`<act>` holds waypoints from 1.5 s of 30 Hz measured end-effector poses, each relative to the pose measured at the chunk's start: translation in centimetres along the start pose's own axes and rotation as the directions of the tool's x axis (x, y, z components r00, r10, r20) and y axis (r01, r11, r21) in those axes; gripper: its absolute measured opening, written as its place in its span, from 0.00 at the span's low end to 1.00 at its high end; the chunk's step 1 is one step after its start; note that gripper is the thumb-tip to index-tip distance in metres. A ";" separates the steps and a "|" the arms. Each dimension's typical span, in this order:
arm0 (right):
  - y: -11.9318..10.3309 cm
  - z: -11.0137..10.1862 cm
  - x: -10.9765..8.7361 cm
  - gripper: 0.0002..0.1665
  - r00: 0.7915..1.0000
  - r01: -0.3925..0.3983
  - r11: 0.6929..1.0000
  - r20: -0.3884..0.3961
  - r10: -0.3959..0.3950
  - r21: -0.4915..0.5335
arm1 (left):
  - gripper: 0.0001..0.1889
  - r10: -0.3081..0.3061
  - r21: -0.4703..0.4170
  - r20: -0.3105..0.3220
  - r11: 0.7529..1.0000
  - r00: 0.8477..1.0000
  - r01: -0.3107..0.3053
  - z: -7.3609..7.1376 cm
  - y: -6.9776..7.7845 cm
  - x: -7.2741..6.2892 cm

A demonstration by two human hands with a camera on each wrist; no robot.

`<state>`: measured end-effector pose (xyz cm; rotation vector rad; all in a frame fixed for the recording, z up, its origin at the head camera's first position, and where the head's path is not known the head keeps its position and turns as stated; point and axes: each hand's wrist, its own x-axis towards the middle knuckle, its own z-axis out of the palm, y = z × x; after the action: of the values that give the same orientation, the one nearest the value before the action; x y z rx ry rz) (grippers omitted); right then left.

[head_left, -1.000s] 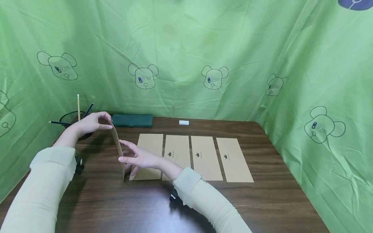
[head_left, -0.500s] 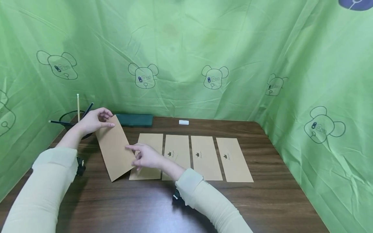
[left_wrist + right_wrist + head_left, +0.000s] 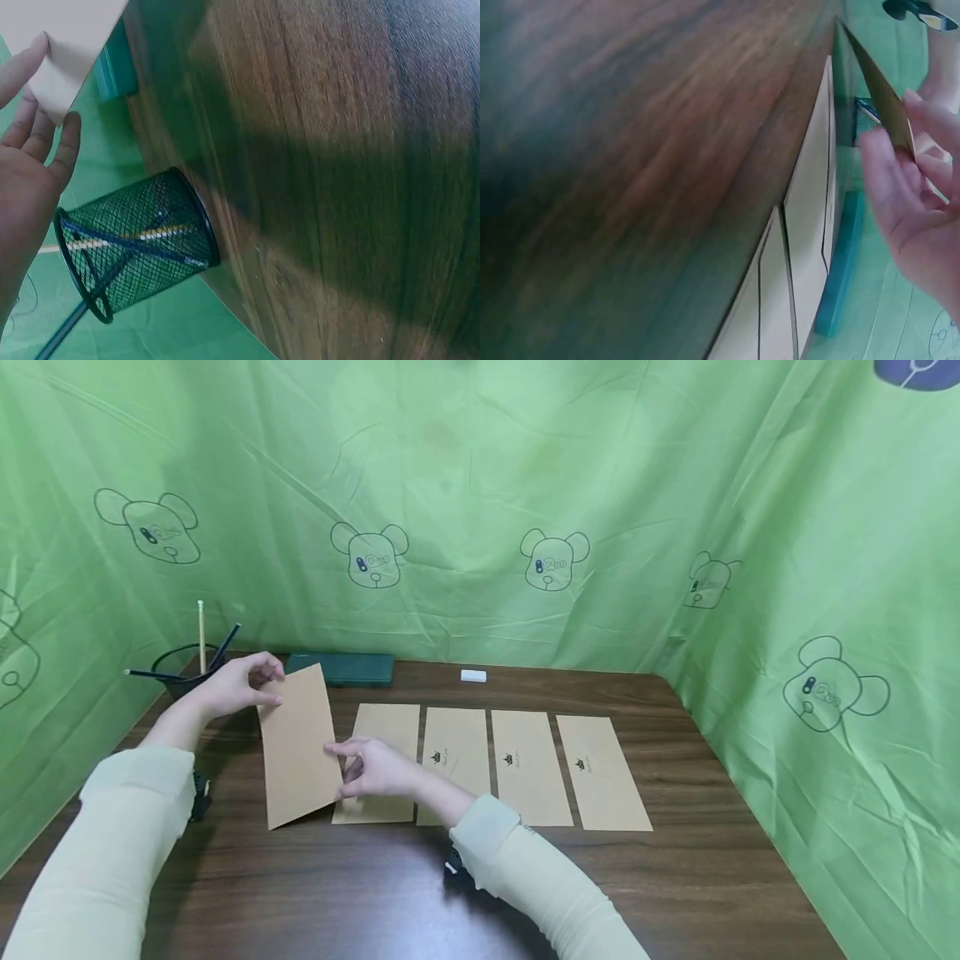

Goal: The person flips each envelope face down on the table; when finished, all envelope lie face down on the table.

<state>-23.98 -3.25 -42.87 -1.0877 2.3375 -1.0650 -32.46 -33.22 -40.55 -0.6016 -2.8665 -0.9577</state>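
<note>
**Before a green curtain [image 3: 465, 468], a brown sheet [image 3: 298, 743] is turning face-on**

Edge-on a second ago, the sheet is now showing its broad, plain face, standing tilted over the wooden table [image 3: 360, 893] just left of a row of four flat sheets [image 3: 525, 789]. The left hand [image 3: 238, 687] is pinching its top left corner, the right hand [image 3: 377, 767] its right edge. With both grips holding, the sheet is probably being handled rather than set down. Beyond it, a green case [image 3: 345, 669] and a mesh cup [image 3: 142, 244] are standing untouched.
</note>
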 end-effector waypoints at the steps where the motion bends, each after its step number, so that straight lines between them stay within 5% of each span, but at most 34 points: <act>1: 0.1 0.1 0.1 0.43 1.000 0.013 0.997 0.001 -0.013 -0.082 | 0.17 0.003 0.004 0.006 1.000 1.000 -0.003 0.1 0.0 0.1; 5: 0.3 0.4 0.4 0.39 0.998 0.053 0.910 -0.005 -0.061 -0.411 | 0.13 -0.008 0.007 0.056 1.000 0.998 0.008 0.6 0.3 0.5; 8: 0.6 0.6 0.5 0.37 0.997 0.062 0.847 0.003 -0.072 -0.528 | 0.15 -0.036 0.011 0.098 0.999 0.995 0.036 0.9 0.5 0.7; 10: 0.8 0.7 0.6 0.37 0.997 0.080 0.831 0.024 -0.080 -0.550 | 0.18 -0.051 0.017 0.118 0.999 0.992 0.049 1.1 0.6 0.7; 16: 1.0 0.5 0.7 0.40 0.990 0.138 0.818 0.099 -0.100 -0.558 | 0.26 -0.020 0.066 0.163 0.998 0.986 0.009 2.2 0.7 0.8; 23: 0.8 1.1 0.6 0.45 0.990 0.072 0.812 0.143 0.014 -0.579 | 0.27 0.037 0.099 0.151 0.994 0.988 -0.052 3.7 0.4 1.1; 35: 0.7 1.4 1.0 0.43 0.983 0.060 0.765 0.173 0.068 -0.641 | 0.25 -0.067 0.095 0.135 0.994 0.989 0.054 5.2 -0.7 0.4; 45: 1.2 1.4 0.9 0.47 0.978 0.088 0.758 0.202 0.059 -0.647 | 0.24 -0.060 0.106 0.166 0.993 0.984 0.043 5.4 -1.1 0.1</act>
<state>-24.37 -4.08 -44.71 -1.3624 2.5742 -0.0699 -32.61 -30.81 -45.47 -0.6313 -3.0714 -0.7966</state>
